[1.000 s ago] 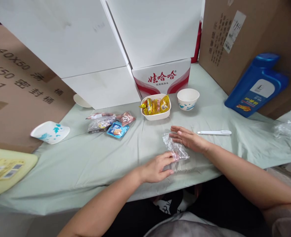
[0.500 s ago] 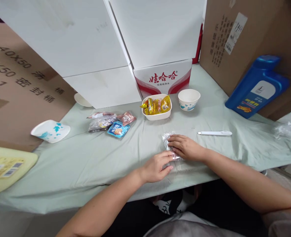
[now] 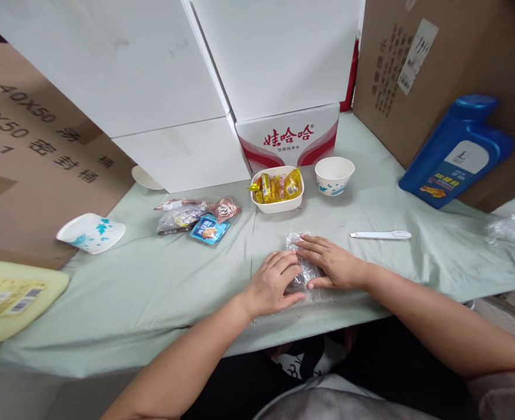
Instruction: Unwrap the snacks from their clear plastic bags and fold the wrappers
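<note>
A crinkled piece of clear bubble wrap [image 3: 306, 269] lies flat on the cloth near the table's front edge. My left hand [image 3: 277, 283] rests on its left side, fingers spread and bent a little. On its right side lies my right hand [image 3: 333, 262], fingers stretched out and thumb apart. Both hands touch the wrap, and their fingers cover parts of it. Whether anything is inside the wrap I cannot tell. To the right of my right hand is a white utility knife [image 3: 380, 235].
A white tray [image 3: 279, 206] of yellow-wrapped snacks and a paper bowl [image 3: 335, 177] stand behind the hands. Snack packets [image 3: 209, 229] lie left, near a tipped paper cup [image 3: 91, 233]. A blue bottle [image 3: 454, 154] leans right; a pale yellow jug [image 3: 16, 300] sits far left. Boxes line the back.
My left hand has shifted slightly up and left over the bubble wrap. My right hand's thumb has spread away from its fingers, and more of the wrap shows between the hands.
</note>
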The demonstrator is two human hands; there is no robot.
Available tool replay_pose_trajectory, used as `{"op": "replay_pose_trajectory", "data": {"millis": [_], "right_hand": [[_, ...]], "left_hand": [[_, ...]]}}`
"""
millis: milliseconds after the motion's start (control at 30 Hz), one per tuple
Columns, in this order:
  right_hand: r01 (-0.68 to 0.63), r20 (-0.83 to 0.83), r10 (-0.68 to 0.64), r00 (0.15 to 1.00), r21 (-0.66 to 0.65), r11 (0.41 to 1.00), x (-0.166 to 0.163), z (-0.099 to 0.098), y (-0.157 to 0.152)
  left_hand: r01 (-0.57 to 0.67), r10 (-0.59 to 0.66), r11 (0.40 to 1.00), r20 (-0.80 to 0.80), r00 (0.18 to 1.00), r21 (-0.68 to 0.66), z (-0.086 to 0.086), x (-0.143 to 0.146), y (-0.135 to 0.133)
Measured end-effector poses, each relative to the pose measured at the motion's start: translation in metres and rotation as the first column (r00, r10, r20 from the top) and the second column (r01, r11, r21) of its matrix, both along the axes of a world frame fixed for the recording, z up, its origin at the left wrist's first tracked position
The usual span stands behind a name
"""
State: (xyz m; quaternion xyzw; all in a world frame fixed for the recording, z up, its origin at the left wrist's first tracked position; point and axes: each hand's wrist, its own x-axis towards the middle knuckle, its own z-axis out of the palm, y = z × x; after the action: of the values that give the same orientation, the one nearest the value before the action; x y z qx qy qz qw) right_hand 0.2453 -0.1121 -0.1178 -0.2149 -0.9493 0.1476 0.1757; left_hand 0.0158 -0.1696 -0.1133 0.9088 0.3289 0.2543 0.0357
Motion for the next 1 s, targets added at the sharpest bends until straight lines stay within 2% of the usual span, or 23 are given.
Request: {"op": "replay_pose_trajectory", "data": {"millis": [100, 200, 300, 533, 633, 733, 833, 933, 1000], "right_hand": [[0.012, -0.106, -0.008, 0.994, 0.038, 0.999, 0.004, 0.013, -0.002], [-0.054, -0.072, 0.055, 0.996, 0.019, 0.998, 0.004, 0.023, -0.006], [-0.130, 0.035, 0.130, 0.991, 0.006, 0.991, 0.000, 0.024, -0.011], [-0.112, 0.186, 0.080, 0.979, 0.174, 0.978, -0.009, 0.024, -0.023], [-0.155, 0.175, 0.130, 0.976, 0.140, 0.978, -0.007, 0.033, -0.031], [-0.152, 0.128, 0.149, 0.980, 0.010, 0.988, -0.001, 0.041, -0.033], [-0.022, 0.064, 0.029, 0.997, -0.113, 0.993, 0.002, 0.040, -0.028], [0.225, 0.037, -0.222, 0.974, -0.122, 0.967, -0.001, 0.031, -0.017], [0.346, 0.066, -0.341, 0.938, -0.105, 0.932, -0.006, 0.024, -0.011]], "left_hand": [[-0.013, 0.003, 0.994, -0.091, 0.996, -0.111, 0.004, -0.007, 0.004], [-0.014, -0.001, 0.990, -0.100, 0.995, -0.144, 0.007, -0.010, 0.007], [-0.029, 0.019, 0.993, -0.086, 0.996, -0.117, 0.005, -0.010, 0.008], [-0.067, 0.065, 0.997, -0.067, 0.996, -0.032, -0.003, -0.009, 0.012], [-0.050, 0.043, 0.996, -0.101, 0.994, -0.075, -0.001, -0.009, 0.011], [0.020, -0.034, 0.990, -0.093, 0.995, -0.140, 0.000, -0.008, 0.009], [0.087, -0.095, 0.986, -0.051, 0.994, -0.142, -0.002, -0.009, 0.009], [0.097, -0.100, 0.990, -0.026, 0.995, -0.100, -0.005, -0.009, 0.012], [0.100, -0.103, 0.991, -0.033, 0.994, -0.089, -0.005, -0.010, 0.013]]}}
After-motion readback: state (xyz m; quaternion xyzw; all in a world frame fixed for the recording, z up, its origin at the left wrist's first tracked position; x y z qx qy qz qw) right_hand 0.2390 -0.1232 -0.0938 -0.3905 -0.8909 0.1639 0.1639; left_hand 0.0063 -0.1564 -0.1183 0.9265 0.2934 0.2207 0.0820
